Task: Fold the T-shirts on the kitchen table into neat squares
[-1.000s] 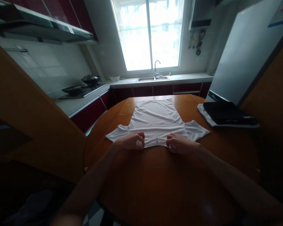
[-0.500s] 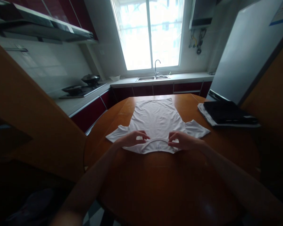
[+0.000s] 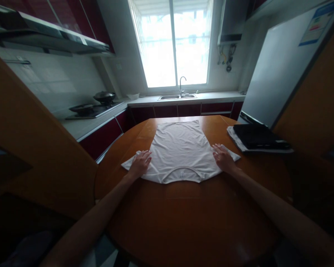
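A white T-shirt (image 3: 179,148) lies spread flat on the round wooden table (image 3: 189,215), collar toward me and hem toward the window. My left hand (image 3: 140,163) rests flat and open on the shirt's left shoulder, by the left sleeve. My right hand (image 3: 222,157) lies flat and open on the right shoulder, partly covering the right sleeve. Neither hand holds anything.
A stack of folded clothes, dark on top of white (image 3: 256,137), sits at the table's right edge. Behind the table run a counter with a sink and tap (image 3: 179,92) and a stove with pans (image 3: 94,104). A white fridge (image 3: 278,70) stands at right.
My hands let go of the collar, where they had pinched the fabric, and slid outward to the shoulders, fingers now flat. The collar lies open toward me. The camera shifted slightly.
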The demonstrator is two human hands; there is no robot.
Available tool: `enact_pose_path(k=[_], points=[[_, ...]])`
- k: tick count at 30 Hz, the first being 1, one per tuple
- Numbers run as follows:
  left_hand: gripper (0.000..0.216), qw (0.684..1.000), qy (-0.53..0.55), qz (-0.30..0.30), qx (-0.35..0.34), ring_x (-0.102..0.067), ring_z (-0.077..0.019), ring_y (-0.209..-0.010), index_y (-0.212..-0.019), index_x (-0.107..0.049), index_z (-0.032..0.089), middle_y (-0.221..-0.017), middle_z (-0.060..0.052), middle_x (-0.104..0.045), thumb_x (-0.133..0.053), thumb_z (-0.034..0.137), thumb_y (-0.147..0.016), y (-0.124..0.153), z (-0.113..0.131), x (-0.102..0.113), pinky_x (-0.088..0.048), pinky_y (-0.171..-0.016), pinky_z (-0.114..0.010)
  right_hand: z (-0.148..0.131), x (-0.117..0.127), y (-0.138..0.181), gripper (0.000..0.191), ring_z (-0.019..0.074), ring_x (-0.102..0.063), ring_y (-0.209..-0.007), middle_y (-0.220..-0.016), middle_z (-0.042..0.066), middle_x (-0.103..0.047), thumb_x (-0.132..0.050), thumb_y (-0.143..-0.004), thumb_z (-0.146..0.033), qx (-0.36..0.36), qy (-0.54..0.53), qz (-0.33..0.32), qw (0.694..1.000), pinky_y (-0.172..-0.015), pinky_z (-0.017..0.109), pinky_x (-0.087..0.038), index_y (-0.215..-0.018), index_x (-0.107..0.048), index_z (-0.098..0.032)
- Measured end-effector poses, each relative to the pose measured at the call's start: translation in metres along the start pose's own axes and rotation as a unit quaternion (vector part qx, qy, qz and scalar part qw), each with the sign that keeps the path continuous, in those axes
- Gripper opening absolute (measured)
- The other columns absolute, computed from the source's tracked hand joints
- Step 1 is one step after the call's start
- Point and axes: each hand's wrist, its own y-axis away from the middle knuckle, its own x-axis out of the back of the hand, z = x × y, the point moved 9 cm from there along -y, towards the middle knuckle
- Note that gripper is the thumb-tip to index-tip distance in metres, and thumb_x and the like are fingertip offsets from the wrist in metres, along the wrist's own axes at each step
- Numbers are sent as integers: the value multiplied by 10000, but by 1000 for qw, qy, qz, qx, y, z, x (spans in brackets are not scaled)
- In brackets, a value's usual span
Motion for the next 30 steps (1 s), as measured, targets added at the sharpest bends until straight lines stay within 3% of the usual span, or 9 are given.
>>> enact_pose_path(k=[4,9,12,15,17,20,23,27,30], points=[[667,994,-62,-67,68,-213,-405,-1522,-1588,-339,227,-1650,-163,-275,-287,565,-1015,26,-24,-14,-199,-1160,-695,44,-16,22,699,321,-270,-1514,-1615,179,-350,-273,-1011,-520,-77,67,-98,990,-1218,522,-219,-1551,-391,-92],[693,988,-73,-107,88,-185,-429,-1523,-1598,-315,266,-1668,-160,-219,-295,622,-1004,54,-29,-16,-206,-1154,-694,56,-7,52,780,326,-258,-1520,-1617,205,-332,-279,-997,-610,-100,100,-130,981,-1221,496,-208,-1542,-400,-66],[703,995,-60,-61,49,-195,-421,-1523,-1597,-319,230,-1651,-174,-260,-294,614,-1009,54,-9,-1,-228,-1155,-680,34,18,54,682,341,-291,-1504,-1596,214,-371,-305,-1012,-541,-68,90,-82,990,-1202,533,-234,-1482,-489,-83],[682,998,-19,-36,-56,-229,-335,-1531,-1574,-365,184,-1642,-155,-297,-297,579,-1023,45,39,7,-241,-1206,-558,-14,29,48,587,317,-270,-1516,-1606,186,-366,-337,-1023,-449,25,43,-56,997,-1211,518,-233,-1477,-500,-113],[663,991,5,-65,-118,-217,-312,-1538,-1572,-370,213,-1651,-123,-284,-320,579,-1021,41,72,2,-237,-1213,-540,-47,22,49,585,293,-236,-1531,-1628,171,-327,-365,-1023,-433,92,8,-86,992,-1220,487,-233,-1506,-465,-119],[650,976,9,-144,-165,-165,-337,-1547,-1584,-335,304,-1670,-82,-231,-357,607,-1009,48,105,-15,-202,-1198,-621,-77,4,62,630,302,-168,-1549,-1663,154,-235,-399,-1015,-493,152,-8,-160,975,-1219,527,-212,-1546,-415,-156],[658,964,0,-192,-181,-108,-351,-1552,-1591,-283,371,-1685,-51,-153,-355,650,-1000,76,117,-25,-137,-1207,-636,-81,-4,89,666,314,-166,-1547,-1662,155,-220,-385,-1014,-558,163,-9,-213,963,-1218,556,-189,-1569,-381,-191],[657,960,-7,-208,-186,-33,-359,-1554,-1601,-208,413,-1695,-23,-67,-339,656,-1005,119,122,-20,-113,-1214,-628,-78,9,127,656,308,-210,-1537,-1652,142,-260,-404,-1007,-572,150,-25,-227,962,-1217,544,-213,-1565,-394,-227],[656,957,11,-205,-206,-72,-339,-1558,-1605,-188,420,-1696,-8,-106,-343,645,-1009,119,127,-10,-160,-1216,-608,-78,21,123,626,294,-323,-1500,-1612,134,-367,-404,-1006,-573,126,-60,-204,969,-1199,499,-299,-1522,-469,-226]])
